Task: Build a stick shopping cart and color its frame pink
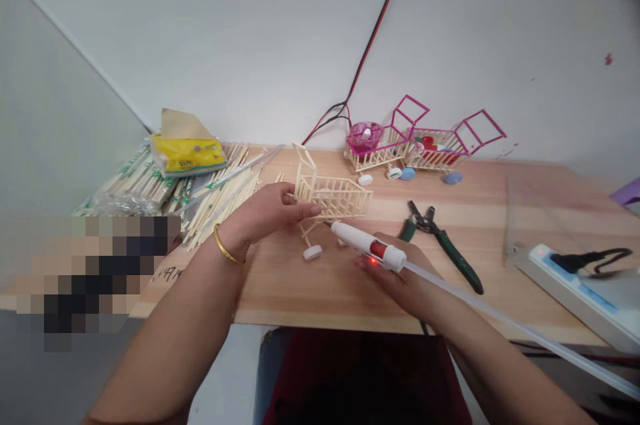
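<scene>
My left hand, with a gold bangle on the wrist, grips a small unpainted cart built of wooden sticks and holds it just above the wooden table. A white wheel hangs under the cart on a stick. My right hand is closed round a white pen-shaped glue gun with a red switch and a lit red lamp. Its tip points up and left at the cart's underside. A long clear glue stick trails from the gun's back to the lower right.
Green-handled pliers lie right of the cart. Two pink-trimmed stick carts stand by the wall with loose caps beside them. Bundles of wooden sticks and a yellow packet lie at left. A power strip sits at right.
</scene>
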The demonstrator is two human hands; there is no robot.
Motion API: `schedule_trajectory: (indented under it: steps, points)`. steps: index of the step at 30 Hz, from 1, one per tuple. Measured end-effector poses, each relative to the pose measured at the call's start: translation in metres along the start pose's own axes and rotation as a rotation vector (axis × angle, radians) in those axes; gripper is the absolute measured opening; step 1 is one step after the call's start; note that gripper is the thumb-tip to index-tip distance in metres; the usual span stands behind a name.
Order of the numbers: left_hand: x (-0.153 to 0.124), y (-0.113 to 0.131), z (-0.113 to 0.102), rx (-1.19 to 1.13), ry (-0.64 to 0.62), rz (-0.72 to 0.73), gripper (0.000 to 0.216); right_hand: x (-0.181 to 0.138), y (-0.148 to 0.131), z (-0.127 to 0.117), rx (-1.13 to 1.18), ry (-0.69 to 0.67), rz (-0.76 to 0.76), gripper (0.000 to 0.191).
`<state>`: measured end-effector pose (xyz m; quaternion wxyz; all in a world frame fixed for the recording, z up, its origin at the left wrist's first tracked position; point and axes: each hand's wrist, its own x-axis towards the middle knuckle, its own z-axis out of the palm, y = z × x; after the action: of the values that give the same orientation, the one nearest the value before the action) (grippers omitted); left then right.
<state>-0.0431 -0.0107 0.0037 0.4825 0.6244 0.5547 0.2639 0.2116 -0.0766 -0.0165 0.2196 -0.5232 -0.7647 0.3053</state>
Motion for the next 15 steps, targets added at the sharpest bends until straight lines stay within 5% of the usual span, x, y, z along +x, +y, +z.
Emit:
schedule_trajectory:
  steps: [15]
  points:
    - [0.0005,-0.0004,-0.0005,-0.070,-0.008,0.042,0.040,0.0002,0.0062,0.0045,0.042,0.005,0.021,0.032]
